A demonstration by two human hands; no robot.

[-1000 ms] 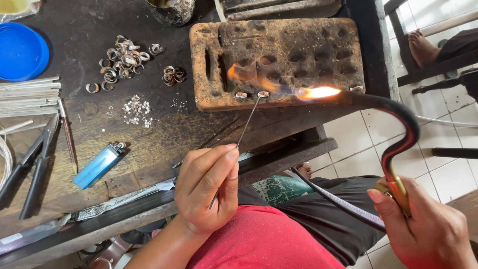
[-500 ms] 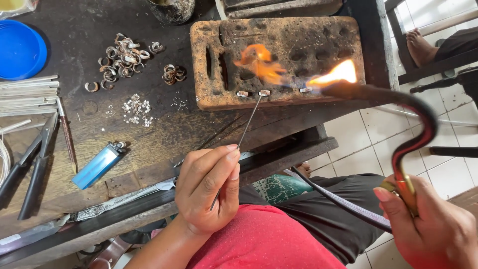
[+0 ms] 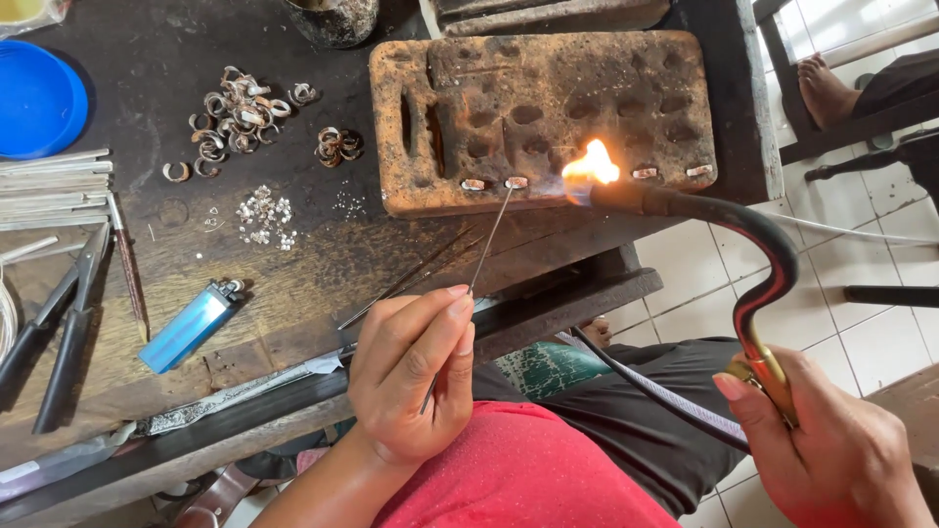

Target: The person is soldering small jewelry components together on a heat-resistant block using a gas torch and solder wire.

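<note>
- The left hand [image 3: 411, 376] pinches a thin, straight metal rod [image 3: 486, 242] between thumb and forefinger, the other fingers curled loosely under; the grip is closed tight on the near part of the rod, much as one holds a pencil.
- The rod slants away from the hand, up and to the right, and its far tip meets a small pale metal piece [image 3: 515, 182] lying on the near edge of the pitted, scorched brown soldering block [image 3: 538, 108]. Held far back, the fingers stay well apart from the heat.
- The right hand [image 3: 831, 450] is wrapped around the brass handle of a curved black gas torch [image 3: 743, 249], fingers closed about it, at the near right below the bench edge. A dark hose [image 3: 646, 391] runs from it across the lap.
- The torch nozzle bends back to the left so that its orange flame [image 3: 589, 164] plays over the block's near edge, just right of the rod's tip.
- More small pale pieces [image 3: 671, 172] sit in a row along that same edge, to the right of the flame, probably so each can be reached in turn.
- On the dark wooden bench [image 3: 293, 264], to the left: a heap of metal rings [image 3: 235, 108], a blue lighter [image 3: 191, 326], black pliers [image 3: 59, 332] and a round blue lid [image 3: 34, 98], all well apart from the flame.
</note>
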